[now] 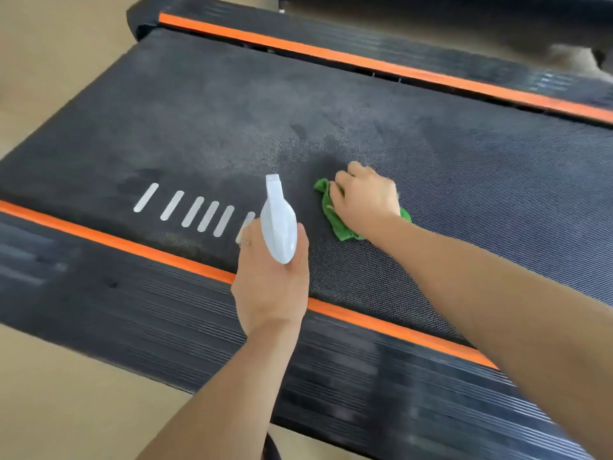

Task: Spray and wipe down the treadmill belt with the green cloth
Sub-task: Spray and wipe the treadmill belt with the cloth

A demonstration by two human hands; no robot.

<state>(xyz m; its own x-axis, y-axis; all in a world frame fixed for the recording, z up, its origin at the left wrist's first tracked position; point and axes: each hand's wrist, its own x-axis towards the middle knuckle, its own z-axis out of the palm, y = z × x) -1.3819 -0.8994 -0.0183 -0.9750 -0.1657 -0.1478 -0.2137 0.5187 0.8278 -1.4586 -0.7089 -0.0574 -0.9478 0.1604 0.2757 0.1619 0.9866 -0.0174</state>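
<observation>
While wiping is under way: the job reads as partly done, not finished.
Left hand: the left hand (pixel 270 287) is wrapped round a white spray bottle (pixel 278 220), held above the belt's near edge, nozzle aimed toward 12 o'clock.
Right hand: the right hand (pixel 365 197) lies on the green cloth (pixel 335 215) with knuckles bent, pressing it to the belt; whether the fingers clutch the fabric or only bear down on it, I cannot tell.
Cloth: bunched, on the belt just at 3 o'clock of the bottle, showing at the hand's 9 and 5 o'clock sides.
Belt: the belt (pixel 464 180) shows a darker, damp-looking patch (pixel 305 141) at 11 o'clock of the cloth, so spraying seems done there at least.
Done: judged from the patch, some spray and a start on wiping mid-belt.
Left: the stretch toward 3 o'clock and the part by the white stripes (pixel 195 207) at 9 o'clock look even and dry, probably not yet treated.
Rails: orange strips (pixel 365 63) border the belt on both sides.
</observation>
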